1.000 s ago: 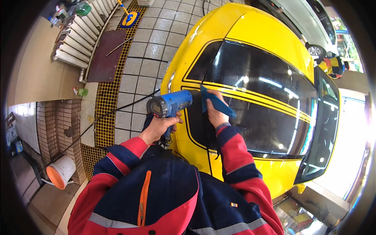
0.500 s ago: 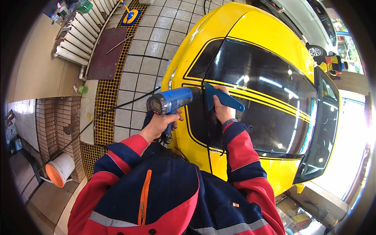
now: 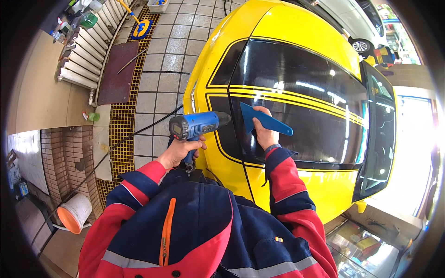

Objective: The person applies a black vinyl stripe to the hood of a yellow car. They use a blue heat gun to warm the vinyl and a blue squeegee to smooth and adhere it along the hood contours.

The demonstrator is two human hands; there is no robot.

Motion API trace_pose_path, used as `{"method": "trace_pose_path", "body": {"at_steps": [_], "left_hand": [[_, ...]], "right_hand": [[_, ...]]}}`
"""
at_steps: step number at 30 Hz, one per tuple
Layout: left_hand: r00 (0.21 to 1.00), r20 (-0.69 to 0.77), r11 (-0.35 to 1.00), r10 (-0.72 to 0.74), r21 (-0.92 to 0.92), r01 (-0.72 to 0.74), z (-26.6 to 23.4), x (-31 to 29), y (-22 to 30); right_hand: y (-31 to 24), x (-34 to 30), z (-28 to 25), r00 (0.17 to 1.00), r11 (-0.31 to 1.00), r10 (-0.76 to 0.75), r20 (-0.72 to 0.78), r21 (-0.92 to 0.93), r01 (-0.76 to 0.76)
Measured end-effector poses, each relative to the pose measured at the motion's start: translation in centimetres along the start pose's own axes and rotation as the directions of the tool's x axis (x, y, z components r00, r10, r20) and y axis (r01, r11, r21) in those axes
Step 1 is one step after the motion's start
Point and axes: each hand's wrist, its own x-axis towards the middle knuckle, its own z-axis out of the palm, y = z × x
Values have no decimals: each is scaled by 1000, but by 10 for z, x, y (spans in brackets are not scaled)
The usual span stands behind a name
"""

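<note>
My left hand (image 3: 181, 151) is wrapped round the grip of a blue heat gun (image 3: 199, 124). The gun's dark nozzle points right, over the edge of the car's hood. In my right hand (image 3: 266, 130) is a blue plastic squeegee (image 3: 273, 124), its wide blade to the left and its narrow handle end to the right. Under both hands lies the yellow car (image 3: 306, 183), with a large glossy black film panel (image 3: 296, 136) and yellow-and-black stripes (image 3: 296, 99) across it. Whether the squeegee blade touches the surface I cannot tell.
A black cable or hose (image 3: 139, 132) runs across the tiled floor (image 3: 160, 83) and yellow grating (image 3: 123, 116) on the left. A white bucket (image 3: 79, 208) with an orange inside stands lower left. A white radiator (image 3: 83, 60) and flat mop (image 3: 142, 28) are farther off. Another car (image 3: 343, 18) stands at upper right.
The view has shifted, so the car sits slightly further left and up. The squeegee has moved a little away from the heat gun's nozzle, down the panel. Both tools stay held.
</note>
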Motion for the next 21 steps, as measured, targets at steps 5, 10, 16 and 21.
{"method": "trace_pose_path", "body": {"at_steps": [5, 10, 16, 21], "left_hand": [[999, 11, 999, 31, 9, -31, 8, -15, -21], [1000, -14, 1000, 27, -13, -27, 11, -33, -41], [1000, 22, 1000, 17, 12, -17, 19, -42, -56], [997, 60, 999, 40, 31, -42, 30, -43, -67]], "right_hand": [[3, 5, 27, 994, 993, -93, 57, -67, 97], [0, -18, 18, 998, 966, 64, -26, 251, -56], [9, -63, -6, 1000, 1000, 15, -27, 5, -14], [11, -56, 5, 991, 986, -133, 17, -95, 134]]}}
